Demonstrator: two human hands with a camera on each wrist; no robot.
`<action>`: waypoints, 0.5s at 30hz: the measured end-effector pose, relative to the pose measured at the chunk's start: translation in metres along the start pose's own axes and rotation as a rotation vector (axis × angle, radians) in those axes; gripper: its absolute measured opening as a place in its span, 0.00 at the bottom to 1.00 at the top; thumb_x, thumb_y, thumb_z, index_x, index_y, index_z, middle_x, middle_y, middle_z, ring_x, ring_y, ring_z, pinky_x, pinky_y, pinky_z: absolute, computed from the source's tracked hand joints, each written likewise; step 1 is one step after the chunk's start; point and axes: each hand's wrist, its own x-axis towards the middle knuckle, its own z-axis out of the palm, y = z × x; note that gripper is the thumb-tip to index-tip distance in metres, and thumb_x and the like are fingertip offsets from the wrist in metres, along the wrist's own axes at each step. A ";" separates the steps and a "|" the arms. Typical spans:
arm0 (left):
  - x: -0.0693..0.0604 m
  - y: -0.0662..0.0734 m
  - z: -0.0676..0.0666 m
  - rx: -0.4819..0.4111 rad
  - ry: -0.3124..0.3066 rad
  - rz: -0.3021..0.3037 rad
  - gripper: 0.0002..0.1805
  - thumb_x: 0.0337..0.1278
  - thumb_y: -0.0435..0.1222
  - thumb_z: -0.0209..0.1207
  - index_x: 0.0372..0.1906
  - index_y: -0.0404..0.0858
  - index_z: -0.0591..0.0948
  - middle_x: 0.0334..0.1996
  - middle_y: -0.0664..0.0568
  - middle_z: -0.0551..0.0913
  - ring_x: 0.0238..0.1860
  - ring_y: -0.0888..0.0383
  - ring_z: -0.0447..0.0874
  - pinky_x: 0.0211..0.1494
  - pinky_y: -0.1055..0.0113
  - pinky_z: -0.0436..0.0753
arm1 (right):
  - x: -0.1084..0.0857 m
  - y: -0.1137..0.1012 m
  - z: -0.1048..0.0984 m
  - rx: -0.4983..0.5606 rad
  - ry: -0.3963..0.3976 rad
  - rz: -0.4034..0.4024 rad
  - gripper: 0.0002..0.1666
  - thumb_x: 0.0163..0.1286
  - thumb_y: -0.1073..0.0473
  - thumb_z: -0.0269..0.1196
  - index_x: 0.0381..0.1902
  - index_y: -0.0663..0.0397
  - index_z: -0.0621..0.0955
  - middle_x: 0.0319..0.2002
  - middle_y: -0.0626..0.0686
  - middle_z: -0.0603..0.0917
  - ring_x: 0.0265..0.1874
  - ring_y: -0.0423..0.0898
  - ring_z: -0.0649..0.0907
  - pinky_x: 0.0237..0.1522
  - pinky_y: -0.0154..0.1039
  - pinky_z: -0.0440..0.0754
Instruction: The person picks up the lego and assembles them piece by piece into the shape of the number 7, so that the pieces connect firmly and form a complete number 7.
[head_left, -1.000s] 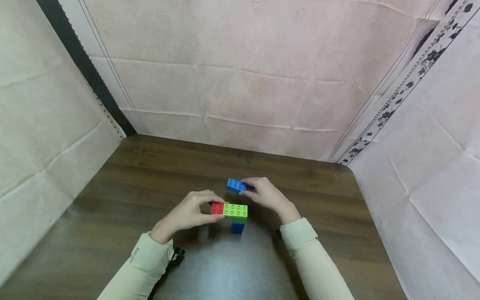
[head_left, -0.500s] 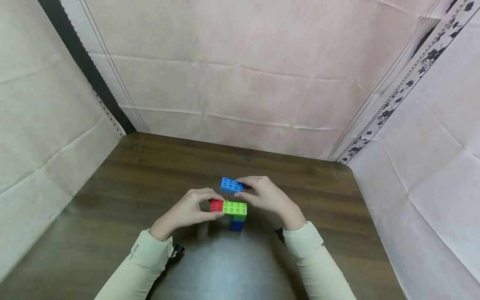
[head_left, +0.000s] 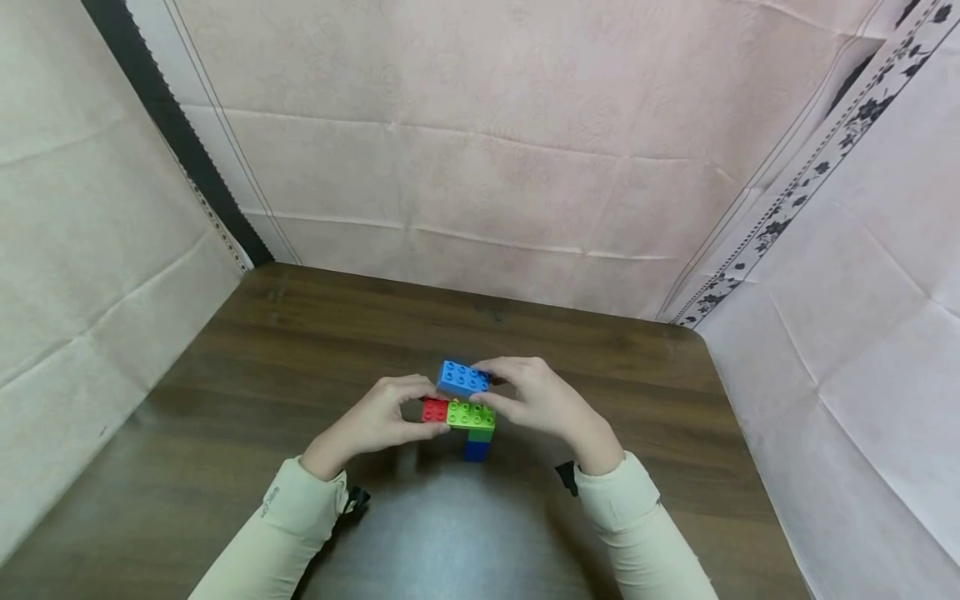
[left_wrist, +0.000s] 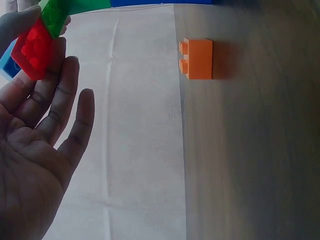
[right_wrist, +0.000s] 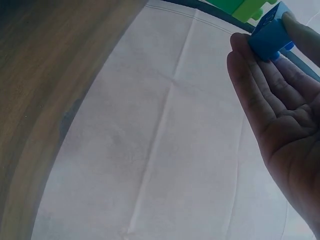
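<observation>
My left hand pinches a red toy brick between thumb and fingers. Beside the red brick is a lime-green brick, with a darker green brick and a dark blue brick stacked below its right end. Just beyond and above the lime brick, my right hand holds a bright blue brick by its right end, studs up and slightly tilted. Whether the blue brick touches the lime one cannot be told. In the left wrist view an orange brick stands on the table, mostly hidden in the head view.
The brown wooden table has cloth walls around it: a back cloth, a left cloth and a right cloth. Dark straps with a black piece show at the wrists.
My right hand has brought the blue brick leftward and then nearer, close over the lime brick's far edge. The left hand stays almost still on the red brick.
</observation>
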 end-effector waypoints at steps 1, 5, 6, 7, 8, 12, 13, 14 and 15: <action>0.001 0.000 0.000 0.002 0.003 0.005 0.17 0.56 0.46 0.72 0.48 0.46 0.85 0.43 0.61 0.84 0.41 0.61 0.82 0.43 0.52 0.86 | -0.001 0.000 0.000 0.004 -0.002 -0.002 0.23 0.67 0.56 0.71 0.58 0.58 0.82 0.51 0.52 0.86 0.46 0.41 0.86 0.48 0.43 0.85; 0.002 0.000 0.000 0.004 0.008 0.025 0.15 0.55 0.42 0.73 0.47 0.46 0.85 0.42 0.61 0.83 0.40 0.61 0.81 0.43 0.53 0.86 | -0.002 -0.002 -0.001 0.004 -0.005 -0.029 0.23 0.67 0.57 0.71 0.58 0.58 0.82 0.50 0.51 0.87 0.46 0.40 0.85 0.48 0.43 0.85; 0.002 0.000 0.000 0.004 0.009 0.027 0.15 0.55 0.42 0.74 0.47 0.47 0.85 0.42 0.62 0.83 0.40 0.61 0.82 0.44 0.55 0.86 | -0.003 -0.002 0.000 0.005 -0.003 -0.041 0.23 0.66 0.57 0.71 0.57 0.58 0.82 0.50 0.51 0.87 0.46 0.40 0.85 0.48 0.42 0.85; 0.002 0.000 0.000 0.004 0.008 0.031 0.15 0.55 0.41 0.74 0.47 0.47 0.85 0.42 0.62 0.83 0.40 0.62 0.82 0.45 0.57 0.86 | -0.003 -0.003 0.000 0.004 0.000 -0.052 0.23 0.66 0.57 0.71 0.57 0.58 0.82 0.50 0.51 0.87 0.46 0.40 0.85 0.48 0.42 0.85; 0.002 0.000 0.000 0.001 0.008 0.032 0.16 0.54 0.41 0.74 0.47 0.47 0.85 0.43 0.62 0.84 0.41 0.61 0.82 0.46 0.59 0.86 | -0.003 -0.003 0.000 0.004 0.002 -0.062 0.23 0.66 0.57 0.71 0.57 0.58 0.82 0.50 0.51 0.87 0.46 0.40 0.85 0.48 0.41 0.84; 0.002 0.000 -0.001 0.004 -0.001 0.027 0.17 0.56 0.43 0.73 0.49 0.48 0.84 0.43 0.63 0.83 0.41 0.62 0.82 0.48 0.63 0.85 | -0.004 -0.005 0.002 0.019 0.000 -0.096 0.23 0.66 0.58 0.71 0.57 0.59 0.81 0.49 0.51 0.87 0.45 0.39 0.85 0.48 0.35 0.84; 0.002 0.000 -0.001 0.005 -0.005 0.023 0.17 0.57 0.44 0.72 0.50 0.48 0.84 0.43 0.63 0.83 0.41 0.62 0.82 0.49 0.63 0.85 | -0.005 -0.005 0.003 0.020 -0.005 -0.099 0.23 0.67 0.58 0.71 0.57 0.58 0.81 0.49 0.51 0.87 0.45 0.38 0.85 0.48 0.33 0.83; 0.001 0.000 -0.001 0.007 -0.008 0.019 0.18 0.57 0.46 0.72 0.51 0.48 0.84 0.44 0.63 0.83 0.42 0.62 0.82 0.49 0.62 0.84 | -0.005 -0.005 0.004 0.024 -0.010 -0.101 0.23 0.67 0.58 0.71 0.57 0.58 0.81 0.48 0.51 0.87 0.44 0.38 0.85 0.47 0.33 0.83; 0.001 0.000 -0.001 0.009 -0.010 0.016 0.18 0.57 0.47 0.71 0.51 0.49 0.83 0.44 0.63 0.83 0.42 0.62 0.82 0.50 0.62 0.84 | -0.005 -0.006 0.004 0.024 -0.014 -0.101 0.23 0.67 0.58 0.71 0.57 0.58 0.81 0.48 0.51 0.87 0.44 0.38 0.85 0.47 0.33 0.83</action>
